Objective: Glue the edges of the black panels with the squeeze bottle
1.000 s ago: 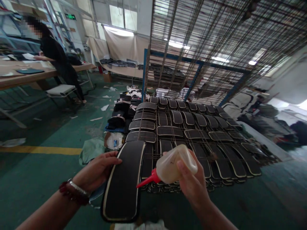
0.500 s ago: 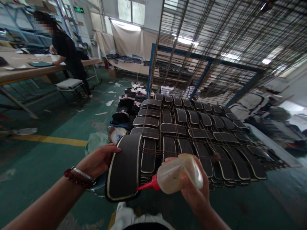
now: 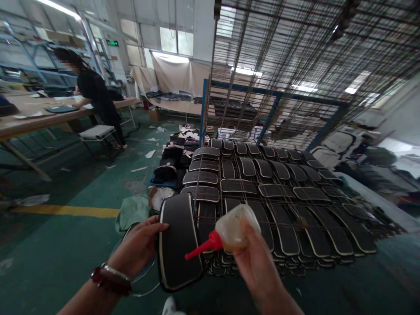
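My left hand [image 3: 139, 245] is closed on the left edge of a black panel [image 3: 179, 238] with rounded corners, the thumb lying on its face. A pale line runs along the panel's border. In my right hand [image 3: 254, 256] is a translucent squeeze bottle [image 3: 234, 223], tilted to the left, with yellowish liquid inside. Its red nozzle [image 3: 201, 247] points down-left over the lower part of the panel's face; whether the tip touches it I cannot tell. My right fingers behind the bottle are mostly hidden.
Many similar black panels [image 3: 239, 186] lie in rows on a wire rack ahead, whose raised grids [image 3: 288, 48] slant overhead. Left of it are dark stacked pieces [image 3: 167, 170] and a green bag [image 3: 133, 212]. A person [image 3: 95, 92] stands by a long table [image 3: 59, 117] at far left.
The nozzle has left the panel's lower right edge and is now over its face. The panel has turned and shifted slightly right and down in view. The bottle is squeezed less.
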`<state>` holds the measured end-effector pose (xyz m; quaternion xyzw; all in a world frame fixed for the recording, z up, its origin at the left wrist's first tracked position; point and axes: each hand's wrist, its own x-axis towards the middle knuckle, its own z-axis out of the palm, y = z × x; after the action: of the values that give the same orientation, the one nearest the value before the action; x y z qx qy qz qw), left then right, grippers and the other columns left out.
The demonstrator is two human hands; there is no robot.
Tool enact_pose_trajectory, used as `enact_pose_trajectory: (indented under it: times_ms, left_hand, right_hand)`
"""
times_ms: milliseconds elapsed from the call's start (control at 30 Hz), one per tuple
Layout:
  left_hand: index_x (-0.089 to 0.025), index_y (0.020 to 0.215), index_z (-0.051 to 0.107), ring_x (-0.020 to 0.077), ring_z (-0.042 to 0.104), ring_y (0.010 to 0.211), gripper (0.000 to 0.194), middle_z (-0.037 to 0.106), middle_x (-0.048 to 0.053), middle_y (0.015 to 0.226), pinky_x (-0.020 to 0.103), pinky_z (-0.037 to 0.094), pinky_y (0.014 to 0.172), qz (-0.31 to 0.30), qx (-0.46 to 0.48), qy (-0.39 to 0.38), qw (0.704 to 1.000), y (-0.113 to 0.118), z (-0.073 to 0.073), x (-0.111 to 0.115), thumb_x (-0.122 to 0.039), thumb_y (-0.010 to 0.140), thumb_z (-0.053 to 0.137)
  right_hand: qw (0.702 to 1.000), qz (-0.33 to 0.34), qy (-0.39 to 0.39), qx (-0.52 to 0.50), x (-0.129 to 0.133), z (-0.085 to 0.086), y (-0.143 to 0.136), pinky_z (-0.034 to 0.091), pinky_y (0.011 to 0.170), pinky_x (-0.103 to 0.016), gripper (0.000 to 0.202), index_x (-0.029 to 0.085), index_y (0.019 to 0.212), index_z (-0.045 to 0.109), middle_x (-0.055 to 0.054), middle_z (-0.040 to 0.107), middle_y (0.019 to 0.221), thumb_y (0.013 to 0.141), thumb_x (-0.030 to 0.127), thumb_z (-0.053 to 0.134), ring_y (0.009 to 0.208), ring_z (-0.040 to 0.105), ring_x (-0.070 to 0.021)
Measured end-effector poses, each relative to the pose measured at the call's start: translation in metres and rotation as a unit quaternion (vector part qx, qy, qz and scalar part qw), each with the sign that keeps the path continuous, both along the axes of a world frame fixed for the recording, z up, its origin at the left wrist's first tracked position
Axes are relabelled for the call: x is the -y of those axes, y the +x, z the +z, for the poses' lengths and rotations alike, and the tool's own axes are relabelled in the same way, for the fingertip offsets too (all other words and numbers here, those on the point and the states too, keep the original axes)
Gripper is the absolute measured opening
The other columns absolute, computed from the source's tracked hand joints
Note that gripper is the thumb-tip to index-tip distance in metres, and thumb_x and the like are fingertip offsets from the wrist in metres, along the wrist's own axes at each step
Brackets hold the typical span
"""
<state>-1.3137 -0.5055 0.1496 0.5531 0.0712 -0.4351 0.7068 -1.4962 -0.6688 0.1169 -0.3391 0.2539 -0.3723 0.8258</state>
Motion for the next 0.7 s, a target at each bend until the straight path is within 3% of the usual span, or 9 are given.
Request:
enact_pose_trajectory:
  times_ms: [67, 133, 267, 367, 533, 700]
  left_hand:
    - [-0.013, 0.108, 0.069, 0.0274, 0.082, 0.074, 0.028, 0.084, 0.011, 0.084, 0.035, 0.067, 0.066, -0.059, 0.028, -0.001, 0.998, -0.011, -0.002, 0.004, 0.002, 0.084, 0.067]
    - [-0.013, 0.113, 0.068, 0.0291, 0.082, 0.080, 0.030, 0.084, 0.011, 0.086, 0.037, 0.067, 0.070, -0.103, 0.021, -0.012, 0.994, -0.021, -0.002, 0.009, -0.002, 0.085, 0.068]
    - [-0.013, 0.119, 0.066, 0.0289, 0.081, 0.081, 0.037, 0.084, 0.011, 0.087, 0.038, 0.066, 0.071, -0.129, -0.015, -0.027, 0.991, -0.028, 0.002, 0.018, -0.002, 0.084, 0.066]
    - [-0.014, 0.117, 0.067, 0.0282, 0.081, 0.079, 0.038, 0.085, 0.011, 0.090, 0.037, 0.066, 0.071, -0.134, -0.022, -0.025, 0.990, -0.022, 0.003, 0.023, -0.005, 0.080, 0.070]
    - [-0.017, 0.100, 0.072, 0.0281, 0.080, 0.069, 0.038, 0.086, 0.009, 0.088, 0.034, 0.065, 0.060, -0.163, -0.010, -0.020, 0.986, -0.009, -0.003, 0.031, -0.008, 0.064, 0.082]
    - [-0.021, 0.098, 0.075, 0.0320, 0.082, 0.085, 0.049, 0.086, 0.006, 0.094, 0.034, 0.064, 0.059, -0.191, -0.033, -0.002, 0.981, -0.009, -0.006, 0.046, 0.005, 0.057, 0.075]
  right_hand:
    - [0.997, -0.043, -0.068, -0.001, 0.019, 0.011, 0.013, 0.063, 0.073, -0.033, 0.046, 0.023, 0.098, 0.075, -0.006, 0.074, 0.099, 0.073, 0.052, 0.099, 0.091, 0.071, -0.0265]
    - [0.985, -0.070, -0.159, -0.021, 0.034, 0.018, 0.022, 0.060, 0.072, -0.033, 0.048, 0.022, 0.103, 0.074, -0.005, 0.072, 0.096, 0.076, 0.055, 0.095, 0.087, 0.068, -0.0258]
    - [0.954, -0.098, -0.269, -0.086, 0.043, 0.015, 0.025, 0.056, 0.075, -0.034, 0.047, 0.020, 0.108, 0.072, -0.004, 0.070, 0.094, 0.083, 0.055, 0.091, 0.083, 0.065, -0.0251]
    - [0.950, -0.086, -0.283, -0.103, 0.032, 0.005, 0.014, 0.055, 0.074, -0.034, 0.045, 0.021, 0.110, 0.072, -0.004, 0.070, 0.094, 0.085, 0.054, 0.090, 0.081, 0.064, -0.0251]
    - [0.946, 0.027, -0.302, -0.111, 0.024, 0.006, -0.014, 0.057, 0.074, -0.035, 0.045, 0.019, 0.115, 0.072, -0.007, 0.071, 0.093, 0.088, 0.052, 0.088, 0.082, 0.066, -0.0275]
    - [0.958, -0.103, -0.254, -0.082, 0.042, 0.013, -0.027, 0.059, 0.084, -0.042, 0.052, 0.023, 0.116, 0.070, -0.007, 0.072, 0.097, 0.079, 0.049, 0.095, 0.090, 0.068, -0.0307]
